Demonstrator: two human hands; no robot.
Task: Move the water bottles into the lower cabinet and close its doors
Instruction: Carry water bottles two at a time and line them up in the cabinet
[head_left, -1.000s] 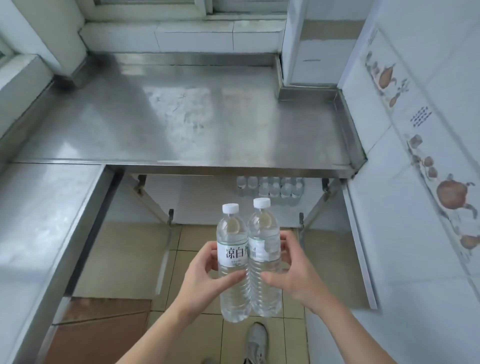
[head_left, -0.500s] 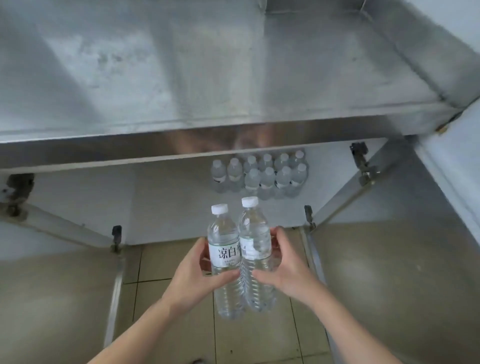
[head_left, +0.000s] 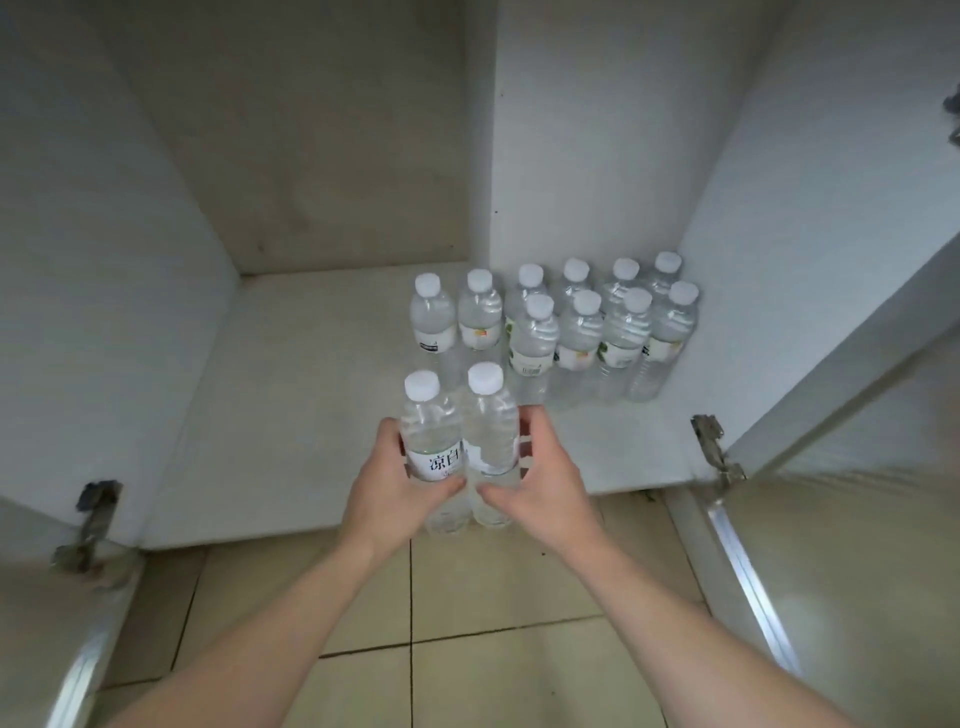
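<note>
2 bare forearms reach in from the lower edge, with no sleeve, watch, bracelet or glove on either. The left hand (head_left: 395, 486) and the right hand (head_left: 545, 480) are bare too, without rings; the fingernails that show are short and unpainted.

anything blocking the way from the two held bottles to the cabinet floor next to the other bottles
Nothing visible does. The two clear white-capped water bottles are held over the front edge, with bare white cabinet floor ahead, left of the stored bottle cluster.
</note>
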